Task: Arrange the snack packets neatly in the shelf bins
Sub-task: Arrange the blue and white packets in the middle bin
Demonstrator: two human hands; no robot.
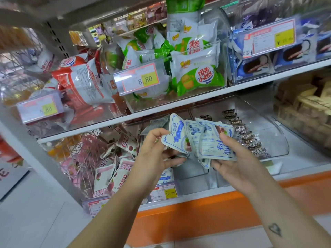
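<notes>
I hold a fan of several small white-and-blue snack packets (202,140) in front of the lower shelf. My left hand (157,154) grips the leftmost packet by its lower edge. My right hand (238,165) holds the rest of the stack from below, thumb pressed on the front packet. Behind and under them stands a clear bin (193,173) with a 17.80 price tag (163,192) and one more white-and-blue packet (165,177) at its front.
A bin of pink-and-white packets (114,172) sits to the left. To the right, a clear bin (274,140) holds small dark wrapped candies (248,138). The upper shelf carries bins of red (80,83), green (195,72) and blue (279,56) packets. An orange base (197,219) runs below.
</notes>
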